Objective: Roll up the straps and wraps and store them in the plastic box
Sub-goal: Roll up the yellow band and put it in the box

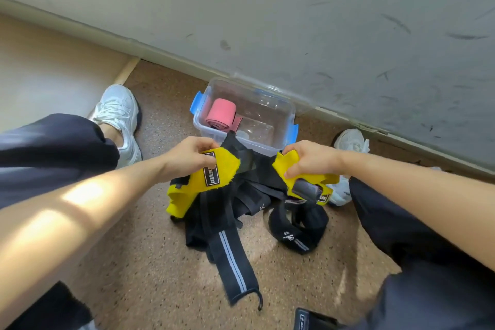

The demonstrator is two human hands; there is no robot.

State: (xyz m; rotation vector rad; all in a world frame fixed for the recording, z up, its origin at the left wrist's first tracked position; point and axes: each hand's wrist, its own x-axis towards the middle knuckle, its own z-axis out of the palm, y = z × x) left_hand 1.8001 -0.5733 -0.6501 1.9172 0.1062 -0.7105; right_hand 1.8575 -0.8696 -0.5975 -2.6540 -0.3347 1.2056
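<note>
floor (160, 262), seemingly cork, bears plastic box (267, 112), black straps (230, 254).

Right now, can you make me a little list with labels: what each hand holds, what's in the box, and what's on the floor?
left hand: grips the left yellow pad
right hand: grips the right yellow pad
box: open, one pink roll inside
floor: black straps piled loose, near the box

The person is wearing loose dark navy trousers (53, 147), the cuff bunching at the ankle, and white lace-up trainers. The left shoe (117, 115) is showing its laces and mesh upper, the right shoe (351, 142) only its white toe. The left hand (187, 158) and right hand (310, 158) are going bare, like both forearms.
</note>
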